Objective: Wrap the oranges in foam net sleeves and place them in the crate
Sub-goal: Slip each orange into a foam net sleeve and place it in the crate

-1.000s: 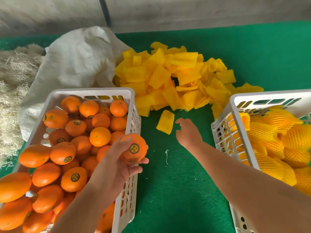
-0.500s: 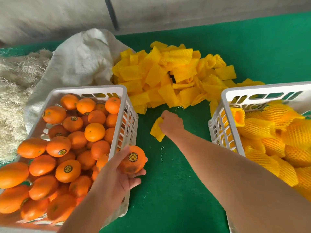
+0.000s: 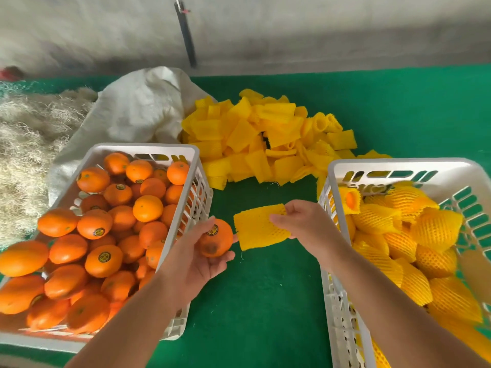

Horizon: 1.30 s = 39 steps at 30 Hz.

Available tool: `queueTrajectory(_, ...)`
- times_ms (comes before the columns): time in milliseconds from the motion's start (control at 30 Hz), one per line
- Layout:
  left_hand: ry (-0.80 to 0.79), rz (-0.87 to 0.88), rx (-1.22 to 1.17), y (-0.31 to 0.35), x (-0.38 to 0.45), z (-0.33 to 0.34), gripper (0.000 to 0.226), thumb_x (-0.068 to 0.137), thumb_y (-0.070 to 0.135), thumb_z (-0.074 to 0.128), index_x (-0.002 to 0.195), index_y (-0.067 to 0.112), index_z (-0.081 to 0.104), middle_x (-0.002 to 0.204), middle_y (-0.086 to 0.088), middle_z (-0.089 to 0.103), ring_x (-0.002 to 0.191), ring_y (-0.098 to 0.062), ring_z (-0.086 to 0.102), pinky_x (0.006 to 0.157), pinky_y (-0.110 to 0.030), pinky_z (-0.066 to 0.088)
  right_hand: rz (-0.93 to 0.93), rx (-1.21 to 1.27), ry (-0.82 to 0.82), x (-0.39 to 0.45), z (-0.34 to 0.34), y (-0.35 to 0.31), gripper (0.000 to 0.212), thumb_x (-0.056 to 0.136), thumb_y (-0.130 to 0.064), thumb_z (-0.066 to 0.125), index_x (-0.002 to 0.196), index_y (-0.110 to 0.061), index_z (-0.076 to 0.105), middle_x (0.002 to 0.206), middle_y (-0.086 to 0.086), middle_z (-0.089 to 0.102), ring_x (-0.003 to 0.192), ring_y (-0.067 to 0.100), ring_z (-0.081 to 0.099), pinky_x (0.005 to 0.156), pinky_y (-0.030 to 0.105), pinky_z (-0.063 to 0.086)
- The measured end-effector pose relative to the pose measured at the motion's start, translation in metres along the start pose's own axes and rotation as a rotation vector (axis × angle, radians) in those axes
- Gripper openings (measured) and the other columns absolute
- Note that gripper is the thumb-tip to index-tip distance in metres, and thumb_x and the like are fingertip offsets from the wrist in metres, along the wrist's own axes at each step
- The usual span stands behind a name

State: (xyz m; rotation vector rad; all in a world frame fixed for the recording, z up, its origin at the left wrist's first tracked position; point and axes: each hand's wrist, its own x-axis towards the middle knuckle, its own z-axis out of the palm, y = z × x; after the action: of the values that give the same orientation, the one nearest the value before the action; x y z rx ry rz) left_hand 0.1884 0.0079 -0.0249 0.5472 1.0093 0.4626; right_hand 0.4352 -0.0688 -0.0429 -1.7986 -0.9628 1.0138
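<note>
Cupping a glossy round orange [image 3: 215, 241], left hand [image 3: 198, 257] faces right-hand fingers [image 3: 279, 217] pinching a flat meshed foam sleeve [image 3: 259, 226].

A crate of bare oranges [image 3: 111, 235] stands at the left, a crate of wrapped oranges [image 3: 409, 235] at the right. Between them, a left hand [image 3: 196, 256] holds an orange [image 3: 216, 239] just left of a sleeve [image 3: 259, 227] pinched by the right hand [image 3: 305, 227]. Behind lies a heap of sleeves [image 3: 265, 139], with a sack [image 3: 138, 107] to its left.

Both hands raised mid-frame, left [image 3: 202, 251] cupping an orange [image 3: 216, 239], right [image 3: 305, 224] pinching a foam sleeve [image 3: 259, 227]
</note>
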Motion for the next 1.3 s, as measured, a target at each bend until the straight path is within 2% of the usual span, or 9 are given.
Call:
queueTrajectory(100,-0.047,-0.016,-0.031,0.0,0.014,0.003,0.068,0.086,0.043,0.087,0.141,0.02,0.053,0.124,-0.028,0.072,0.079,-0.034,0.073,0.059,-0.033,0.063,-0.008,0.027,0.023,-0.004,-0.001,0.012,0.038,0.094,-0.038,0.075,0.089,-0.002,0.066,0.075,0.021,0.057,0.069,0.019,0.055,0.069,0.046,0.05)
queueTrajectory(167,-0.064,-0.005,-0.031,-0.001,0.025,0.004,0.069,0.085,0.045,0.088,0.14,0.018,0.055,0.126,-0.028,0.071,0.081,-0.034,0.073,0.061,-0.033,0.063,-0.02,0.034,0.069,-0.005,-0.001,0.018,0.035,0.095,-0.04,0.073,0.09,-0.006,0.067,0.082,0.021,0.064,0.064,0.014,0.056,0.062,0.036,0.047)
queueTrajectory(267,-0.058,0.007,0.014,-0.004,0.035,0.002,0.067,0.087,0.048,0.084,0.138,0.014,0.057,0.126,-0.028,0.071,0.076,-0.03,0.073,0.06,-0.031,0.063,-0.026,0.09,0.093,-0.006,-0.001,0.023,0.024,0.097,-0.039,0.072,0.091,-0.015,0.069,0.076,0.007,0.069,0.055,0.003,0.057,0.05,0.015,0.045)
queueTrajectory(467,-0.079,0.062,0.232,-0.002,0.05,-0.004,0.059,0.084,0.042,0.081,0.135,0.021,0.061,0.13,-0.018,0.072,0.099,-0.031,0.077,0.064,-0.033,0.062,-0.112,0.121,0.05,-0.001,0.002,0.031,0.021,0.099,-0.031,0.071,0.085,-0.018,0.063,0.051,-0.02,0.052,0.042,-0.001,0.047,0.042,0.011,0.034)
queueTrajectory(633,0.046,0.433,0.892,-0.001,0.065,-0.009,0.06,0.076,0.025,0.094,0.123,0.048,0.064,0.129,0.017,0.054,0.104,-0.02,0.07,0.076,-0.034,0.066,-0.176,0.142,0.016,-0.004,0.0,0.027,0.018,0.101,-0.029,0.069,0.083,-0.031,0.067,0.06,-0.022,0.061,0.045,-0.003,0.052,0.043,0.009,0.036)
queueTrajectory(733,0.041,0.552,1.136,0.0,0.068,-0.017,0.066,0.077,0.034,0.093,0.126,0.059,0.055,0.121,0.036,0.048,0.102,-0.009,0.063,0.077,-0.028,0.059,-0.179,0.143,-0.035,-0.006,0.001,0.028,0.03,0.101,-0.035,0.067,0.073,-0.044,0.063,0.059,-0.025,0.054,0.044,0.005,0.029,0.042,0.02,0.026)
queueTrajectory(967,-0.254,0.338,0.979,0.006,0.065,-0.024,0.063,0.076,0.014,0.092,0.12,0.054,0.07,0.125,0.013,0.057,0.09,-0.016,0.074,0.071,-0.025,0.062,-0.237,0.093,-0.032,-0.007,0.007,0.029,0.016,0.087,-0.057,0.072,0.094,-0.042,0.07,0.084,-0.022,0.069,0.046,0.012,0.039,0.043,0.023,0.037)
queueTrajectory(1067,-0.344,0.273,0.835,0.008,0.062,-0.024,0.063,0.067,0.017,0.093,0.118,0.05,0.073,0.129,0.004,0.06,0.096,-0.019,0.075,0.076,-0.031,0.064,-0.249,0.167,-0.032,-0.009,0.007,0.027,0.008,0.086,-0.053,0.078,0.092,-0.049,0.075,0.074,-0.023,0.065,0.047,0.005,0.038,0.043,0.021,0.037)
queueTrajectory(1300,-0.411,0.356,0.845,0.006,0.063,-0.018,0.059,0.069,0.019,0.086,0.123,0.039,0.074,0.11,0.004,0.074,0.089,-0.019,0.075,0.077,-0.029,0.061,-0.13,0.35,-0.212,-0.012,0.0,0.029,0.08,0.072,-0.063,0.089,0.068,-0.006,0.033,0.074,0.011,0.018,0.06,0.019,0.026,0.046,0.025,0.031)
